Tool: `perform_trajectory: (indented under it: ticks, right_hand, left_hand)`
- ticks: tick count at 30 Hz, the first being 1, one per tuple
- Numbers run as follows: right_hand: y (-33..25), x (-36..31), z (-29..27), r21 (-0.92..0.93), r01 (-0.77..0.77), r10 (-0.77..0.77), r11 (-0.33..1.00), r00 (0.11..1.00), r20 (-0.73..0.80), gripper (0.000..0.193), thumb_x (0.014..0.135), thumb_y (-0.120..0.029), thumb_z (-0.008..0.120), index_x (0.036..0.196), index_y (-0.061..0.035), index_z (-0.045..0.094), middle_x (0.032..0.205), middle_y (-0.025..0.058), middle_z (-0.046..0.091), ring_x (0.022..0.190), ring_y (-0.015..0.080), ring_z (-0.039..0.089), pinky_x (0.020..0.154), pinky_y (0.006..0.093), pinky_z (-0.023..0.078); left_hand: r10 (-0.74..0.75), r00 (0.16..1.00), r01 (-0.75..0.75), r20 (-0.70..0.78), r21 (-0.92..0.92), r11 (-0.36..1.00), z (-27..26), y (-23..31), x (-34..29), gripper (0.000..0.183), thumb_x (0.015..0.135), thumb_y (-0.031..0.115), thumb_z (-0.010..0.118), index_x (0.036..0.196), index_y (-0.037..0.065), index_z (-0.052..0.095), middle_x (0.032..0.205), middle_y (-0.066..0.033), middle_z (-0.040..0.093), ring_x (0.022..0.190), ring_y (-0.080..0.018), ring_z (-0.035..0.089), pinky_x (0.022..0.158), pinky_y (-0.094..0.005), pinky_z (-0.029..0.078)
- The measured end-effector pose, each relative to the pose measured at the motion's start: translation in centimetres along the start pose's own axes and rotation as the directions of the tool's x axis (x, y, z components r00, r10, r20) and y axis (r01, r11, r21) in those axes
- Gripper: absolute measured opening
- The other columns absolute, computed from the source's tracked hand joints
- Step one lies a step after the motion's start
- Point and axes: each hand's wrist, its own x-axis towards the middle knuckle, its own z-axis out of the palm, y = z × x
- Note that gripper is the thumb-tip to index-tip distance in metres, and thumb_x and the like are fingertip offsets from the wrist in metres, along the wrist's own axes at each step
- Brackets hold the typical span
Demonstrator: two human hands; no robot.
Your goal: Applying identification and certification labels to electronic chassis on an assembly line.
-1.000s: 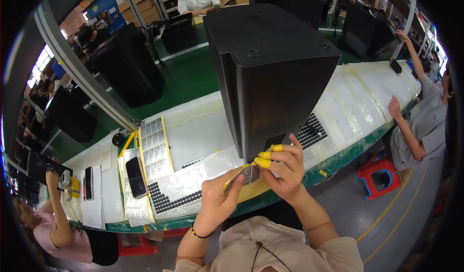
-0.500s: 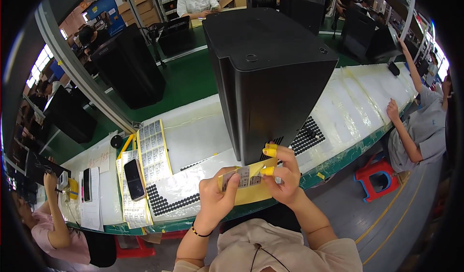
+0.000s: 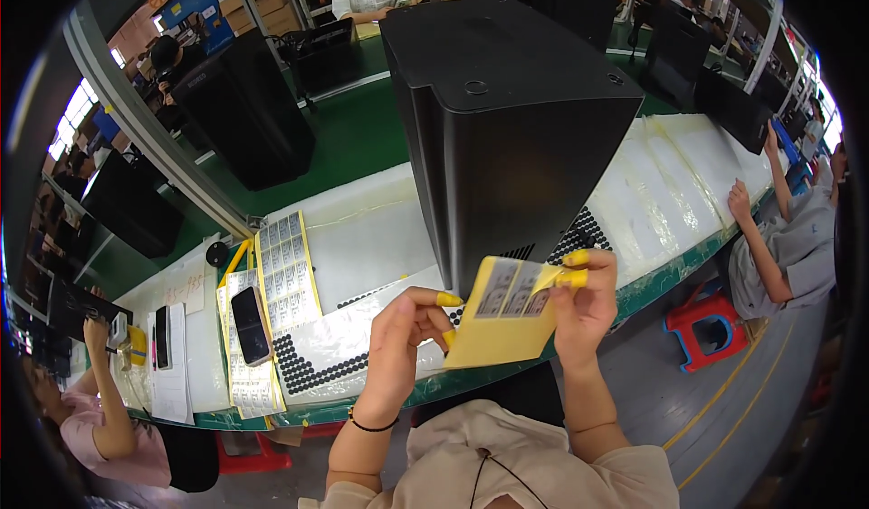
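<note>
A yellow-backed sheet of labels (image 3: 507, 332) with a few printed silver-grey stickers is tilted up in front of me. My right hand (image 3: 584, 305), with yellow finger covers on two fingers, pinches it at its upper right edge. Close by the sheet's left edge is my left hand (image 3: 398, 342), its yellow-capped fingers bent and apart; one fingertip is at the edge, and no grip on the sheet shows. Behind both hands a tall black computer case (image 3: 525, 165) stands upright on the bench, its lower front partly hidden by the sheet.
Left on the bench lie more label sheets (image 3: 291, 269), a phone (image 3: 251, 325), and a strip of black round pads (image 3: 312, 369). Another pad sheet (image 3: 587, 231) is right of the case. Co-workers sit on both sides; a red stool (image 3: 701, 332) stands at right.
The label sheet has turned and swung up to the right in my right hand. My left hand has come off its face to the left edge. A co-worker's case at right has tilted lower.
</note>
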Motion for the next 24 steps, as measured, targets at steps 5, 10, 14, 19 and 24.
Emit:
perform_trajectory:
  ticks: [5,10,14,19,24]
  right_hand:
    - [0.8,-0.1,-0.7,0.008,-0.039,0.040,0.999,0.995,-0.093,0.010,0.087,0.001,0.059,0.094,-0.0018,0.054,0.107,0.0068,0.044,0.093,0.0116,0.048,0.084,0.0233,0.039]
    - [1.0,0.0,-0.9,-0.038,-0.021,0.016,0.999,0.992,-0.124,0.010,0.086,0.002,0.060,0.093,-0.0014,0.054,0.106,0.0070,0.045,0.094,0.0122,0.048,0.085,0.0238,0.039]
    - [1.3,-0.1,-0.9,-0.094,0.015,-0.029,0.995,0.989,-0.147,0.013,0.083,0.003,0.063,0.092,-0.0020,0.055,0.104,0.0095,0.046,0.089,0.0147,0.048,0.079,0.0251,0.042]
    - [1.5,-0.1,-1.1,-0.094,0.026,-0.041,0.995,0.987,-0.153,0.012,0.083,0.003,0.064,0.091,-0.0019,0.055,0.103,0.0097,0.046,0.089,0.0153,0.048,0.079,0.0252,0.042]
    - [1.6,-0.5,-1.3,-0.099,0.030,-0.044,0.995,0.989,-0.143,0.011,0.085,0.002,0.061,0.091,-0.0013,0.053,0.103,0.0077,0.045,0.092,0.0141,0.048,0.085,0.0247,0.038]
  left_hand:
    - [-0.090,0.995,0.092,-0.044,0.037,0.995,0.6,0.4,-0.7,0.026,0.096,0.018,0.049,0.098,-0.005,0.059,0.084,-0.0087,0.062,0.074,-0.0148,0.060,0.068,-0.0274,0.049]
    - [-0.158,0.986,0.154,0.059,0.068,0.986,0.7,0.7,-0.8,0.011,0.085,-0.001,0.063,0.095,-0.002,0.063,0.088,-0.0068,0.062,0.079,-0.0122,0.059,0.072,-0.0252,0.047]
    - [-0.152,0.988,0.148,0.027,0.122,0.981,0.8,0.2,-0.9,0.011,0.084,-0.002,0.063,0.095,-0.003,0.063,0.086,-0.0058,0.062,0.080,-0.0111,0.058,0.073,-0.0250,0.047]
    - [-0.210,0.978,0.208,-0.001,0.125,0.970,0.8,0.1,-0.8,0.007,0.086,-0.002,0.063,0.093,-0.003,0.063,0.085,-0.0038,0.062,0.080,-0.0094,0.058,0.072,-0.0225,0.046]
    - [-0.057,0.990,0.079,-0.129,0.168,0.983,1.8,-0.4,-1.0,0.007,0.087,0.000,0.062,0.093,-0.004,0.063,0.084,-0.0035,0.064,0.077,-0.0077,0.059,0.069,-0.0206,0.046]
